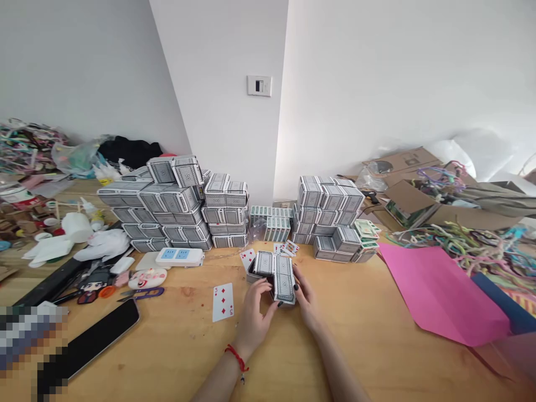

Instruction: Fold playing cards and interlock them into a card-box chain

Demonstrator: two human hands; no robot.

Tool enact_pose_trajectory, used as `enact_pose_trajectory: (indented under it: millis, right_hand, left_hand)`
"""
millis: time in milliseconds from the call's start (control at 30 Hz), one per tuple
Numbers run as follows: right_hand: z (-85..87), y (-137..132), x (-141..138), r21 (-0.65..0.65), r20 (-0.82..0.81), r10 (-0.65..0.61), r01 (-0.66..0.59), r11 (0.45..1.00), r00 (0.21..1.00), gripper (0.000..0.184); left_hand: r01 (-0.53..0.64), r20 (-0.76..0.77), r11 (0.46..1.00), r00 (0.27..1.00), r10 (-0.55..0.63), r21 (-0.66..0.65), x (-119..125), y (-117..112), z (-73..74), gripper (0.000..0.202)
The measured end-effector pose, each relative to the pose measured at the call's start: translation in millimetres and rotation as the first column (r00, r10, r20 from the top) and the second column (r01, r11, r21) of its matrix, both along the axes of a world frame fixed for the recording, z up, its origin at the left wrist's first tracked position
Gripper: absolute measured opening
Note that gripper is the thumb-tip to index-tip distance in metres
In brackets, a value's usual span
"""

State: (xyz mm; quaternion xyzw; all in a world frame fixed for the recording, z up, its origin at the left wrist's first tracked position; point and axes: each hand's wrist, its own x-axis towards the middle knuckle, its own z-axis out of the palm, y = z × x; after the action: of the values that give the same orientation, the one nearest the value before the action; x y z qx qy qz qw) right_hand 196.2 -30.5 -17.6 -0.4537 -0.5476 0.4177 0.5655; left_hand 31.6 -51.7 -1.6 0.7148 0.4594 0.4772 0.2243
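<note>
A small block of grey-patterned playing card decks [285,277] sits on the wooden table in front of me, in what looks like a box [252,275]. My left hand [254,312] curls round its front left corner, thumb at the front edge. The fingers reach into a dark gap there, and their tips are partly hidden. My right hand [307,304] presses along the right side of the same decks. To the left lies a face-up three of diamonds [223,302]. Other loose cards [286,248] lie just behind the block.
Tall stacks of card decks stand at the left [171,204], centre left [226,212] and right [326,209]. A power strip [180,257], scissors [144,293] and a phone [94,340] lie left. Pink paper [444,290] and coloured cords [456,251] lie right.
</note>
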Motion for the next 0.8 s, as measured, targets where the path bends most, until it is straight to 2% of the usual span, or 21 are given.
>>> enact_pose_trajectory:
  millis: [133,233,400,500,600,700,800]
  right_hand:
    - [3.7,-4,-5,0.044,-0.015,0.092,-0.091,0.995,0.996,0.068]
    - [-0.8,-5,-9,0.044,0.021,0.113,-0.114,0.993,0.993,0.077]
    - [-21.1,-1,-16,0.051,0.205,-0.085,0.076,0.996,0.975,0.081]
    - [-30.4,1,-23,0.072,0.295,-0.220,0.208,0.975,0.930,0.078]
    - [-31.4,3,-33,0.095,0.344,-0.328,0.315,0.944,0.880,0.082]
    - [-27.0,4,-40,0.118,0.387,-0.362,0.343,0.932,0.848,0.080]
    - [-23.5,6,-42,0.158,0.383,-0.361,0.325,0.932,0.850,0.077]
  left_hand:
    - [-0.076,-0.120,0.997,0.990,0.080,0.031,1,11,5.4,0.031]
    - [-0.058,-0.178,0.997,0.982,0.067,0.057,-1,23,15.5,0.033]
    - [-0.007,-0.248,0.997,0.968,0.025,0.075,-1,35,25.6,0.048]
    - [0.000,-0.328,0.996,0.944,0.030,0.091,2,35,26.7,0.053]
    - [0.009,-0.395,0.997,0.919,0.020,0.072,6,36,28.0,0.058]
    - [0.010,-0.400,1.000,0.916,-0.003,0.015,9,43,30.2,0.058]
    - [0.029,-0.358,0.999,0.933,-0.032,-0.015,11,53,33.7,0.052]
